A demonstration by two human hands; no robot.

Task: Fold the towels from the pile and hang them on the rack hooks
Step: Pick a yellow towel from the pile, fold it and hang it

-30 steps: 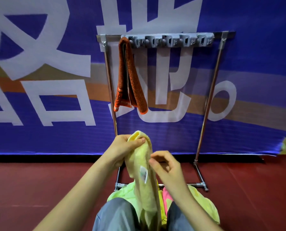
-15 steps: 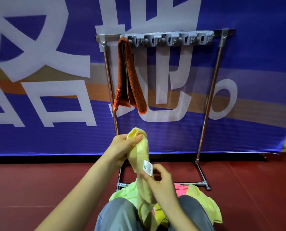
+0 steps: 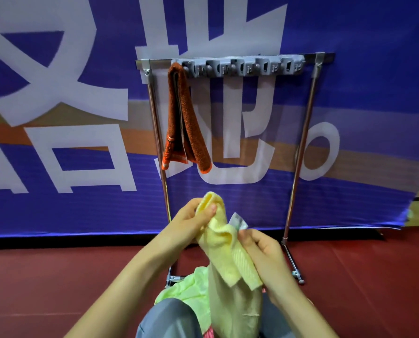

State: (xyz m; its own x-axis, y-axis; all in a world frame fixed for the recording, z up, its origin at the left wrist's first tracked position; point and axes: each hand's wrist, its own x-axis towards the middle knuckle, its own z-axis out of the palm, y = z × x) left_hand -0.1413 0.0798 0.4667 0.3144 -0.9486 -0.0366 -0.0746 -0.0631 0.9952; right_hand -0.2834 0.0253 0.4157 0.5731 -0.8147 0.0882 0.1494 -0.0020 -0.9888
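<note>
We pinched the yellow towel (image 3: 224,242) by its top end in our left hand (image 3: 188,225), right hand (image 3: 264,252) fingers curled on its edge. It hung lengthwise, upright, low before the rack (image 3: 301,147).

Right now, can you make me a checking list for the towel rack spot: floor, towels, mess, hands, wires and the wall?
Surface: dark red floor; the rack stands on it.
Job's things: yellow towel held in both hands; orange towel hangs folded from the leftmost hook of the grey hook strip; other hooks bare; green towel heaped by the rack's foot.
Clutter: nothing seen.
Hands: left hand grips the yellow towel's top; right hand pinches it beside its white label.
Cables: nothing seen.
Surroundings: blue banner with big white characters behind the rack.
</note>
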